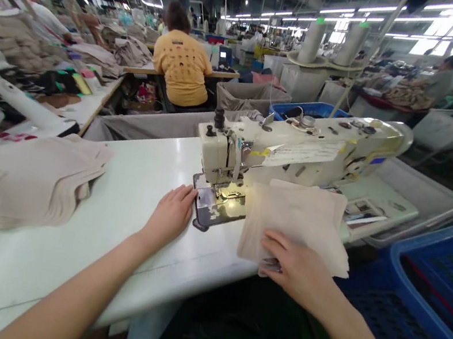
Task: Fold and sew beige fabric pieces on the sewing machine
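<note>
My left hand (pixel 173 210) lies flat on the pale sewing table, its fingertips at the left edge of the sewing machine's needle plate (pixel 219 210). Nothing shows in it. On the right, my right hand (pixel 295 266) rests at the near edge of a stack of beige fabric pieces (pixel 302 209), fingers curled. Between its thumb and fingers shows a small metal tool (pixel 272 264), perhaps thread snips, mostly hidden. The white sewing machine (pixel 300 147) stands behind both hands, its lamp lighting the plate. No fabric lies under the presser foot (pixel 219 186).
Another stack of beige fabric pieces (pixel 27 181) lies at the table's left. Blue plastic crates (pixel 418 250) stand at the right, beside a grey bin (pixel 423 198). A person in a yellow shirt (pixel 182 65) sits ahead. Two thread cones (pixel 311 43) stand farther back.
</note>
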Available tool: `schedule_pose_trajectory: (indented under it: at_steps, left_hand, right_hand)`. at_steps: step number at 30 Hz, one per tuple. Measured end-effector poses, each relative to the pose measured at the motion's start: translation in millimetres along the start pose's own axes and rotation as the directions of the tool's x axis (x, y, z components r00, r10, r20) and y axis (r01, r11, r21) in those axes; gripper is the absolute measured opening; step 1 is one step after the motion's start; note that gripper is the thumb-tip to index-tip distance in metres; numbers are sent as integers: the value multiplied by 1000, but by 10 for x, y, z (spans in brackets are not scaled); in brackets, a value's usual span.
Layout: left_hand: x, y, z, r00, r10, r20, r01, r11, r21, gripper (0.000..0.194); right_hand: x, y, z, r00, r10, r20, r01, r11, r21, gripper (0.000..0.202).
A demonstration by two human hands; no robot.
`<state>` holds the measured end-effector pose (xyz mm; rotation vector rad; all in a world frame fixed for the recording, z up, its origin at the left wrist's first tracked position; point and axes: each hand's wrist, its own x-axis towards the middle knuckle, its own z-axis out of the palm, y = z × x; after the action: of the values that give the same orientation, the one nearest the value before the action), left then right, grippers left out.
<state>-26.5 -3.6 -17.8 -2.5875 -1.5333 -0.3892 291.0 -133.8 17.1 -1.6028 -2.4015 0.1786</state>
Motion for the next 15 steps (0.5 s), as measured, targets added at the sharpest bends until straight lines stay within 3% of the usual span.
schedule_pose_trajectory:
  at_steps: [6, 11, 15]
  left_hand:
    - [19, 18, -18, 1000, -6, 24, 6, 1000, 23, 45]
    - [23, 17, -23, 1000, -3, 20, 2, 999, 33, 44]
    - [21, 1, -24, 1000, 6, 25, -7, 999, 38, 45]
  right_hand:
    - [9, 19, 56, 998, 49, -49, -46, 997, 62, 14]
    - [30, -110, 54, 997, 64, -35, -66, 996, -64, 21]
    - [29, -160, 25, 998, 58, -11, -58, 996, -62, 19]
